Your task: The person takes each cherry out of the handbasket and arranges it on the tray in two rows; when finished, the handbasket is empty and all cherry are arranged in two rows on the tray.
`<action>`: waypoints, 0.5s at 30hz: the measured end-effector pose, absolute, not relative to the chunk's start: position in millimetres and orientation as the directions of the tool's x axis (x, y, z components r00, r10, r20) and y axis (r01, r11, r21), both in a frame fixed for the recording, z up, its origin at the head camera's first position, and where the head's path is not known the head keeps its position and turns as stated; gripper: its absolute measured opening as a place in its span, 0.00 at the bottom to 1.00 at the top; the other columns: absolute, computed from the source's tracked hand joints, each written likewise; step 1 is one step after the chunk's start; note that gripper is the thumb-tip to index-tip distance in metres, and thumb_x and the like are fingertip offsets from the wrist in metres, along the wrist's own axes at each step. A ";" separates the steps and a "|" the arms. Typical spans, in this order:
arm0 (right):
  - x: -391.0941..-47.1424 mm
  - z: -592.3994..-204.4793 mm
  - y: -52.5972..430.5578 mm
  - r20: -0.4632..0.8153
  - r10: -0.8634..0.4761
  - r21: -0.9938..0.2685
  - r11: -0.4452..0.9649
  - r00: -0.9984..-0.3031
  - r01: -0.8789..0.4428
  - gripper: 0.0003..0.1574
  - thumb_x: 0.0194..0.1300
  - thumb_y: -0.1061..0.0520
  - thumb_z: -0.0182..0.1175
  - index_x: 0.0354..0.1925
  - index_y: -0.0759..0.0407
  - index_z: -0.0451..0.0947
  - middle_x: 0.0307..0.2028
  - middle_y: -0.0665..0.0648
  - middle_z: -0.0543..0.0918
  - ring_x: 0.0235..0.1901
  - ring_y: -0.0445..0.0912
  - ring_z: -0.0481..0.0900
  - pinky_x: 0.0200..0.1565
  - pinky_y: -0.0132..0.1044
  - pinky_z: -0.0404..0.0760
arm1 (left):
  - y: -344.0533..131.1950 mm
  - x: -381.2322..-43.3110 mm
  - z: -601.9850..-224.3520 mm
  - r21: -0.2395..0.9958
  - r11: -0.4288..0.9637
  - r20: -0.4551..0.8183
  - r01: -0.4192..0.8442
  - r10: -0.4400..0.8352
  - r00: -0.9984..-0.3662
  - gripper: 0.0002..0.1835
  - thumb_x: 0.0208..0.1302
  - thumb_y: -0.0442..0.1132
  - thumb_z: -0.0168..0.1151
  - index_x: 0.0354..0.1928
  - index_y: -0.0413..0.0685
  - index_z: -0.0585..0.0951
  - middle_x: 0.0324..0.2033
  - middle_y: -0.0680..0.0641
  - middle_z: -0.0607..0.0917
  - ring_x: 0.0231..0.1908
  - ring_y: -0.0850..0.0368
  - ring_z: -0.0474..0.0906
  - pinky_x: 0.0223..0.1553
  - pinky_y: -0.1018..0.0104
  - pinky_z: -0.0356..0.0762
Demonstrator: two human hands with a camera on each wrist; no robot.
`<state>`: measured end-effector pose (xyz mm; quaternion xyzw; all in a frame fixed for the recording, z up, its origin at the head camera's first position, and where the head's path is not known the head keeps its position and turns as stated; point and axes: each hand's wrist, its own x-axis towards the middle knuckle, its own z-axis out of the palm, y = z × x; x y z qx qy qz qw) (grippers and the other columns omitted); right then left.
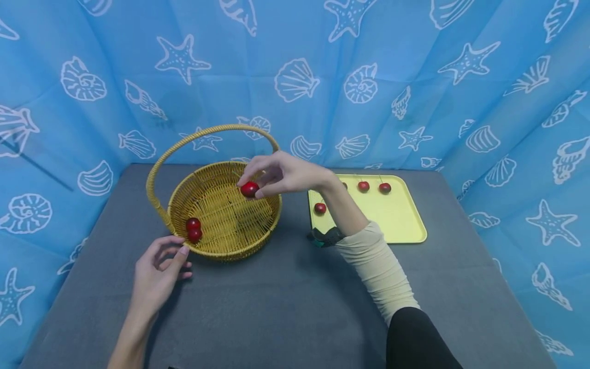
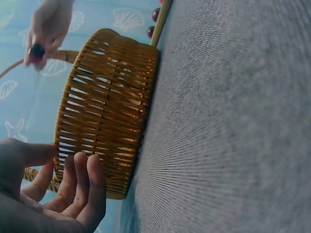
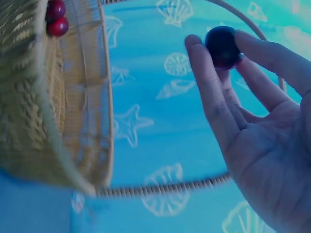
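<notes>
A cherry (image 1: 249, 189) is pinched between the thumb and fingers of my right hand (image 1: 288, 174), held above the woven basket (image 1: 221, 254). The right wrist view shows this round dark cherry (image 3: 222, 47) at the fingertips. Two red cherries (image 1: 194, 230) lie together inside the basket, against its near left side. My left hand (image 1: 156, 271) holds the basket's near left rim with thumb and index finger. In the left wrist view, its other fingers (image 2: 81, 182) curl beside the wicker wall (image 2: 104, 107).
A yellow tray (image 1: 396, 218) with several stemmed cherries (image 1: 363, 186) stands to the right, partly hidden by my right forearm. The basket's tall arched handle (image 1: 159, 166) rises at its left and back. A blue shell-patterned curtain (image 1: 286, 123) hangs behind the grey table (image 1: 276, 318).
</notes>
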<state>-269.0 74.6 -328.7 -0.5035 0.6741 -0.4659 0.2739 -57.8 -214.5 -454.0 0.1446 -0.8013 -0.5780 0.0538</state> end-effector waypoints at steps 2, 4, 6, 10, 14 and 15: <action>-267.8 -327.0 88.7 0.115 -0.917 -0.911 0.055 -0.381 -0.408 0.24 0.69 0.68 0.70 0.62 0.68 0.83 0.63 0.65 0.81 0.62 0.54 0.84 0.67 0.49 0.89 | -214.9 -57.6 -454.0 0.941 0.291 -0.085 -0.174 -0.293 -0.952 0.18 0.83 0.44 0.62 0.66 0.46 0.75 0.50 0.44 0.85 0.38 0.60 0.90 0.38 0.65 0.96; -267.4 -326.1 103.1 0.111 -0.899 -0.916 0.073 -0.424 -0.394 0.24 0.68 0.68 0.70 0.62 0.67 0.84 0.62 0.64 0.81 0.62 0.54 0.85 0.68 0.49 0.89 | -215.2 -57.4 -454.2 0.940 0.293 -0.088 -0.176 -0.292 -0.952 0.18 0.83 0.44 0.61 0.66 0.46 0.75 0.50 0.44 0.85 0.38 0.60 0.90 0.38 0.65 0.96; -267.4 -325.8 117.6 0.106 -0.883 -0.920 0.088 -0.457 -0.383 0.23 0.68 0.69 0.70 0.61 0.67 0.84 0.62 0.64 0.81 0.63 0.54 0.85 0.67 0.48 0.89 | -215.2 -57.2 -454.5 0.939 0.297 -0.085 -0.175 -0.292 -0.953 0.19 0.83 0.44 0.61 0.67 0.46 0.75 0.50 0.44 0.85 0.38 0.60 0.90 0.38 0.65 0.95; -269.1 -328.6 146.7 0.086 -0.854 -0.921 0.128 -0.514 -0.367 0.23 0.68 0.71 0.69 0.61 0.68 0.83 0.60 0.65 0.81 0.61 0.54 0.87 0.63 0.45 0.91 | -215.5 -56.6 -455.9 0.944 0.293 -0.065 -0.151 -0.284 -0.957 0.19 0.82 0.44 0.62 0.66 0.44 0.75 0.48 0.46 0.86 0.37 0.60 0.90 0.38 0.65 0.96; -269.8 -332.9 174.4 0.050 -0.819 -0.908 0.201 -0.572 -0.367 0.24 0.69 0.69 0.69 0.62 0.67 0.83 0.59 0.62 0.83 0.59 0.52 0.89 0.52 0.36 0.92 | -216.5 -55.9 -457.3 0.956 0.269 -0.038 -0.115 -0.273 -0.961 0.18 0.82 0.42 0.63 0.64 0.43 0.76 0.45 0.49 0.87 0.37 0.59 0.91 0.37 0.63 0.96; -269.7 -334.0 180.9 0.039 -0.807 -0.902 0.226 -0.590 -0.369 0.24 0.70 0.68 0.70 0.62 0.66 0.84 0.58 0.61 0.83 0.57 0.51 0.89 0.47 0.35 0.91 | -216.8 -55.7 -457.7 0.958 0.265 -0.035 -0.110 -0.272 -0.962 0.18 0.82 0.42 0.63 0.64 0.42 0.76 0.44 0.50 0.87 0.36 0.59 0.91 0.37 0.63 0.96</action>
